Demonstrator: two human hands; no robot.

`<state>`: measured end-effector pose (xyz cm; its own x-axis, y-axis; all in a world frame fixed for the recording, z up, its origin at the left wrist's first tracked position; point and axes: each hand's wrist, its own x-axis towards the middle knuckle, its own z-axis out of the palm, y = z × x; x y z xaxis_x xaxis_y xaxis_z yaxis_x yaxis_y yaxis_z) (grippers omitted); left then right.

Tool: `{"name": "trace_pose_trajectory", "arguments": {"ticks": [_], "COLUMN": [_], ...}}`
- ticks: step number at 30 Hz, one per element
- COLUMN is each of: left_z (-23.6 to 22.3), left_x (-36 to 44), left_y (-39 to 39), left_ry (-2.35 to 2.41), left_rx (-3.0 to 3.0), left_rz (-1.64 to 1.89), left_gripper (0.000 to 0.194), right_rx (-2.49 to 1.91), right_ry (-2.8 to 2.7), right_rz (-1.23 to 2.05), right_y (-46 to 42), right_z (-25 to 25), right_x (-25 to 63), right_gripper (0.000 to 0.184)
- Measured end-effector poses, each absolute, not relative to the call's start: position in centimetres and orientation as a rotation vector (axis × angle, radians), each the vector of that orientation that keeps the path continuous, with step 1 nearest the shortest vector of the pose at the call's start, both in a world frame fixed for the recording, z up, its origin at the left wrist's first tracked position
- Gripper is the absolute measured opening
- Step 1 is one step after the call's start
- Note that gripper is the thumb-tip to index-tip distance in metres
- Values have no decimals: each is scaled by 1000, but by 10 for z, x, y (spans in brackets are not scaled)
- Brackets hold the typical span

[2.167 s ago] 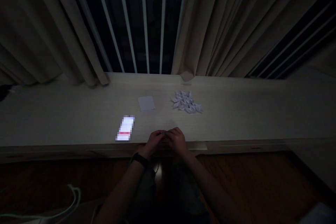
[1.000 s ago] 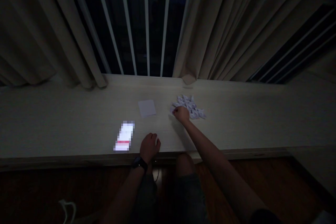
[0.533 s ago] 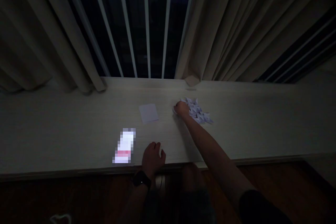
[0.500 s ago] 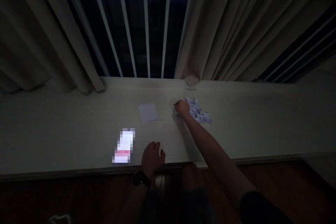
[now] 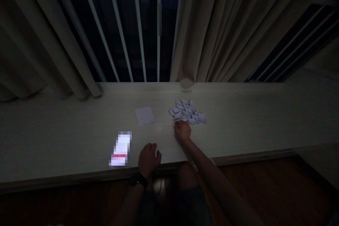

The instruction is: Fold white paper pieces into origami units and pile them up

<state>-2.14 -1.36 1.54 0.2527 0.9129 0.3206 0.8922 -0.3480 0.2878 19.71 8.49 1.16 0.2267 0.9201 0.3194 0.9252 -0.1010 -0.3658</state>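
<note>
My left hand (image 5: 149,158) rests at the front edge of the pale ledge, a dark watch on its wrist. Its fingers are loosely bent with the thumb apart, and it holds nothing. My right hand (image 5: 182,131) is just in front of a cluster of small folded white paper pieces (image 5: 187,110). Its fingers are curled in, and nothing shows between them, though the palm is hidden. Left of the cluster lies a flat stack of square white paper (image 5: 144,116).
A lit phone (image 5: 121,149), its screen blurred out, lies left of my left hand. The ledge (image 5: 238,123) runs along a window with white bars (image 5: 140,31) and beige curtains (image 5: 201,24). Knees show below the front edge.
My right hand has drawn back toward me from the left side of the folded paper cluster, leaving those pieces in sight. My left hand stays by the edge. The view has shifted slightly.
</note>
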Motion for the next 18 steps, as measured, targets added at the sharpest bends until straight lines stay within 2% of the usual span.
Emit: {"name": "trace_pose_trajectory", "arguments": {"ticks": [4,8,18], "left_z": [16,14,16], "left_x": [-22,-22,-21], "left_y": [-13,-12,-12], "left_ry": [1762,1762,1770], "left_rx": [2466,2465,2444], "left_rz": [670,668,667], "left_gripper": [23,26,25], "right_rx": [-2051,-2138,-2087], "right_ry": [-1757,-1823,-1999], "right_rz": [-145,-131,-192], "right_y": [135,171,181], "right_z": [30,33,21], "right_x": [197,197,196], "right_gripper": [31,30,27]}}
